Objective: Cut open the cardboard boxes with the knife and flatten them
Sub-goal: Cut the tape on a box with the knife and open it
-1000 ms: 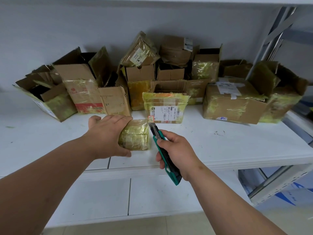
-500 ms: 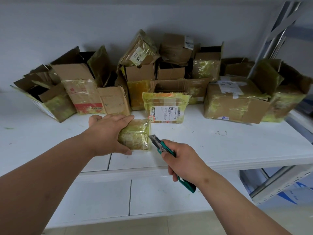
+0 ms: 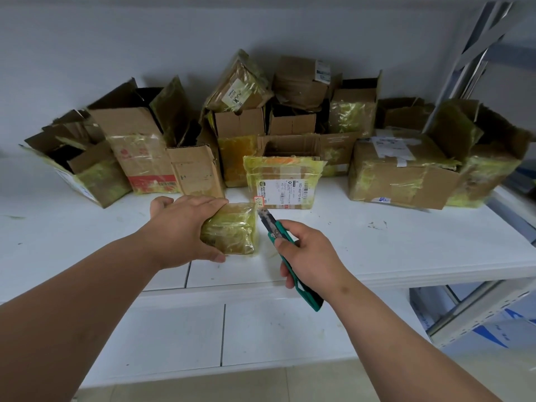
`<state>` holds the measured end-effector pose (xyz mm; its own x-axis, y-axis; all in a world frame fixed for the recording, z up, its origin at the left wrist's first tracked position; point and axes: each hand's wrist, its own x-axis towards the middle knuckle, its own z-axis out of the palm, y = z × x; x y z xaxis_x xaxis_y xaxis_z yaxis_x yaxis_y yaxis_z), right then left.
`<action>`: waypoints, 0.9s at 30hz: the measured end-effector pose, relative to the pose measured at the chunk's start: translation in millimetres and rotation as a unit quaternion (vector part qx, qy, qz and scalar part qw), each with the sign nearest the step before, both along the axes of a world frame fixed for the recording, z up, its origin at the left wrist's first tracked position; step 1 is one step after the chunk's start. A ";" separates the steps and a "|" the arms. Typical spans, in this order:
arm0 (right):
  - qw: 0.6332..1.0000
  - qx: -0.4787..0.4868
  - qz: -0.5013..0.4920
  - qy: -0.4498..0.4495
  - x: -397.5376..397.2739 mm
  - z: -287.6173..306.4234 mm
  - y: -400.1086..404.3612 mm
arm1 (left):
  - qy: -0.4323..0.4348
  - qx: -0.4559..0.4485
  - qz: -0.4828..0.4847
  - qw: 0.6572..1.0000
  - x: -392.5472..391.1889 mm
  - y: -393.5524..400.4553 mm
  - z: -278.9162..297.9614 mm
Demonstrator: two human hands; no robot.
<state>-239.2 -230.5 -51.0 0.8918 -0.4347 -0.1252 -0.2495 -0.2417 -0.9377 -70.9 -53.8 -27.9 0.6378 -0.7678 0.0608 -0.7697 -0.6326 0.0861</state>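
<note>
Left hand (image 3: 185, 227) clamps the small tape-wrapped box (image 3: 232, 230) down on the white bench (image 3: 377, 250); right hand (image 3: 310, 256) grips the green utility knife (image 3: 285, 253), blade angled far-left, tip just beside the box's right edge.

Light was soft, even, fairly bright; shadows faint; tape on boxes (image 3: 290, 132) glared; wide-angle bending at edges; slight softness.

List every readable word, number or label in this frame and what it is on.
"502-602-12-615", roughly, the digits uncertain: white shipping label on the yellow-taped cardboard box mid-shelf.
Handwritten red-edged sticker on that box: illegible.
Labels on the other brown cardboard boxes: too blurred.
Green utility knife: no text visible.
</note>
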 end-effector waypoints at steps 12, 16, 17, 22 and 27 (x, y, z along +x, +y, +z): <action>0.998 0.051 0.017 0.019 10.7 10.3 -0.4 | 0.005 0.006 0.004 1.000 -1.4 0.6 0.8; 0.999 0.000 0.032 0.032 10.8 12.0 -4.1 | 0.007 0.008 -0.001 1.000 -0.6 -1.1 1.7; 0.999 -0.013 0.033 0.036 10.1 11.2 -6.2 | 0.010 0.014 -0.001 1.000 -0.2 -2.0 2.4; 0.991 -0.061 0.086 0.085 -3.0 0.9 -0.9 | 0.005 0.040 0.005 0.999 -0.7 -4.7 5.2; 0.987 -0.070 0.110 0.092 -14.4 -10.2 4.7 | 0.003 0.050 0.002 0.999 -4.9 -4.0 6.1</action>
<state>-253.6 -225.8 -61.2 0.9347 -0.2570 -0.2456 -0.3386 -0.4332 -0.8353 -75.8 -57.8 -21.8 0.6410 -0.7673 -0.0198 -0.7668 -0.6413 0.0271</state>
